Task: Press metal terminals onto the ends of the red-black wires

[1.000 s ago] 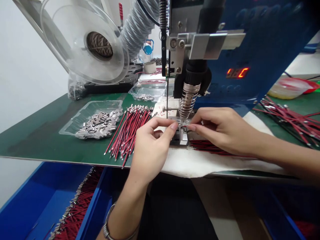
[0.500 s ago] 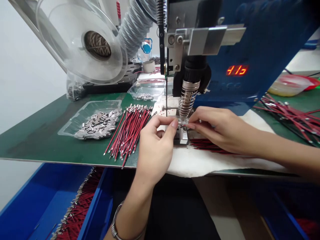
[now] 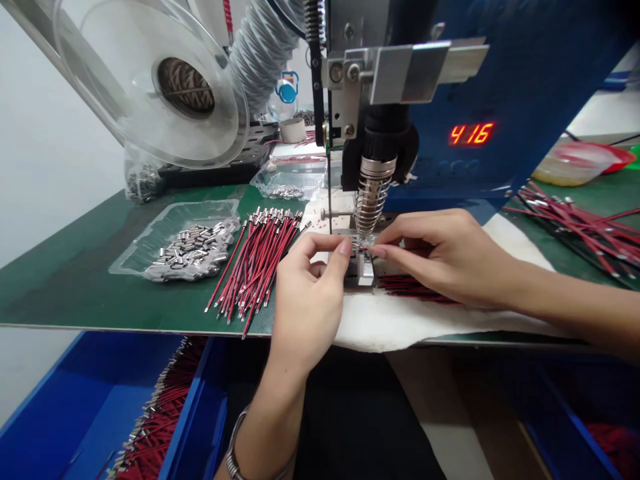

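My left hand (image 3: 313, 287) is closed in a pinch, thumb against forefinger, at the left side of a small metal fixture (image 3: 366, 270). What it holds is hidden by the fingertips. From the right, my right hand (image 3: 440, 257) pinches a thin red wire (image 3: 365, 248), of which only a short bit shows. Just above the fingertips stands the spring-wrapped soldering iron (image 3: 374, 197) of a blue soldering machine (image 3: 500, 80). Under my right hand lies a bundle of red and black wires (image 3: 407, 288) on white cloth (image 3: 400, 320).
Left of my hands, a pile of red and black wires with metal ends (image 3: 260, 267) lies beside a clear tray (image 3: 135, 257) of small metal cylinders. A second clear tray (image 3: 263, 177) stands behind. More wires (image 3: 580, 227) lie right. A blue bin (image 3: 115, 393) sits below the table edge.
The red display on the machine now reads 416. The view has shifted slightly. Both hands keep their pinches at the fixture, with hardly any movement.
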The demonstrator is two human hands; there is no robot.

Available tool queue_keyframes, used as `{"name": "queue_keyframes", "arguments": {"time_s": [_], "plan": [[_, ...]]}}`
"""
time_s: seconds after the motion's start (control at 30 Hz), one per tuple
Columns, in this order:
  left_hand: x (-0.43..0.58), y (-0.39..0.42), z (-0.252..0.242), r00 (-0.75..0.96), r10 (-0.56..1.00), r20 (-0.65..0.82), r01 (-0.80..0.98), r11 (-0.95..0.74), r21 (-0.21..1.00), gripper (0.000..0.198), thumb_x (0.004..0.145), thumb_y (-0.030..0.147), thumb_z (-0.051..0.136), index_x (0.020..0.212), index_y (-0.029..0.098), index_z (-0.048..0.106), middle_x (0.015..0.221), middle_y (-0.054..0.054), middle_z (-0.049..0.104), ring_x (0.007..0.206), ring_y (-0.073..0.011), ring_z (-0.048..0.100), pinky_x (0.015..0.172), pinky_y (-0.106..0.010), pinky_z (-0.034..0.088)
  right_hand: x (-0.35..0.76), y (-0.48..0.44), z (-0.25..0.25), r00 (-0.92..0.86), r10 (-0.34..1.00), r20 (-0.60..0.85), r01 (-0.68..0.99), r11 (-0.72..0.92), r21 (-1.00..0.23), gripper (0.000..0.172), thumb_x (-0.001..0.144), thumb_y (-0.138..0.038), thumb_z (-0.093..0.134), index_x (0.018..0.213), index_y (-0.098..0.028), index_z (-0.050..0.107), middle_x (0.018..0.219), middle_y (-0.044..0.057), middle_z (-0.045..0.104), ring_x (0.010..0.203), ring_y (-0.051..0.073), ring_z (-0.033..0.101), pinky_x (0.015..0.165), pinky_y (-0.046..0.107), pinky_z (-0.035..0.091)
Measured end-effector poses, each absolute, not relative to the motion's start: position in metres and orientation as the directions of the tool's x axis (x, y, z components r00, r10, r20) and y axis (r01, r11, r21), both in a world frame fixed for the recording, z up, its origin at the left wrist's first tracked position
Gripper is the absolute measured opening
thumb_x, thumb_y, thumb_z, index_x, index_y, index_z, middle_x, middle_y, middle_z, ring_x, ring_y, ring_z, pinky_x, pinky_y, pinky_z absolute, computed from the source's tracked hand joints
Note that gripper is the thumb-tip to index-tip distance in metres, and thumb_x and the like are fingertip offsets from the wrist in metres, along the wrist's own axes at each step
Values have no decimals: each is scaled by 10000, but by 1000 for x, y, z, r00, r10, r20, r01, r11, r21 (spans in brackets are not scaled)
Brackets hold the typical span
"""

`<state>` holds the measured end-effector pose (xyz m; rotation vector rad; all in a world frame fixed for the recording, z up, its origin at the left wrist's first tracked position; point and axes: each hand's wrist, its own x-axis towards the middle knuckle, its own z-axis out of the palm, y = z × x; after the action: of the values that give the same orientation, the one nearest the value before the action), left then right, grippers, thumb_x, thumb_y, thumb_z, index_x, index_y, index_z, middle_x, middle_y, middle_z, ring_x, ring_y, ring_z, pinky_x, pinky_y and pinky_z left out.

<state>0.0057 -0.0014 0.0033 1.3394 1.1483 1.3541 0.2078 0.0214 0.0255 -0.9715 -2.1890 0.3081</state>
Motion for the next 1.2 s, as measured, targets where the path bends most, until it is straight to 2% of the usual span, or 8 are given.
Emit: {"name": "queue_keyframes", "arguments": {"time_s": [0.17,0.6,0.93,1.07,1.2], "plan": [[7,-3,5,-36,983,179,39,-178,983,147,945,319,783,884,191,746,771,-12,711,639,-122,626,519,-209,418,208,19,25,-407,751,519,561,655,-507,194,992,-339,712,862,-221,794,712,0,748,532,141,549,596,324,448],[10,-2,5,-55,983,177,72,-173,982,102,942,286,768,889,200,753,678,8,640,692,-151,664,561,-213,460,207,18,25,-443,708,550,567,696,-440,173,992,-279,689,855,-217,774,754,7,752,584,144,580,616,322,447],[11,-5,6,-64,982,176,60,-172,983,111,931,298,780,893,197,756,761,-17,714,672,-157,662,582,-240,486,207,15,29,-421,753,505,601,649,-467,217,1002,-378,664,847,-260,760,777,36,767,619,202,607,662,374,490],[11,-4,5,-63,982,178,62,-174,983,113,931,300,782,894,196,758,738,-10,696,668,-157,664,594,-242,493,207,15,30,-416,758,503,604,644,-470,226,999,-393,661,845,-263,762,782,42,769,636,211,623,652,370,481],[11,-4,5,-59,981,186,69,-182,981,133,936,316,788,902,191,760,800,-23,736,670,-146,665,588,-236,485,207,15,30,-415,757,506,602,645,-471,230,999,-385,667,838,-255,767,777,41,764,647,209,633,678,367,486]]}}
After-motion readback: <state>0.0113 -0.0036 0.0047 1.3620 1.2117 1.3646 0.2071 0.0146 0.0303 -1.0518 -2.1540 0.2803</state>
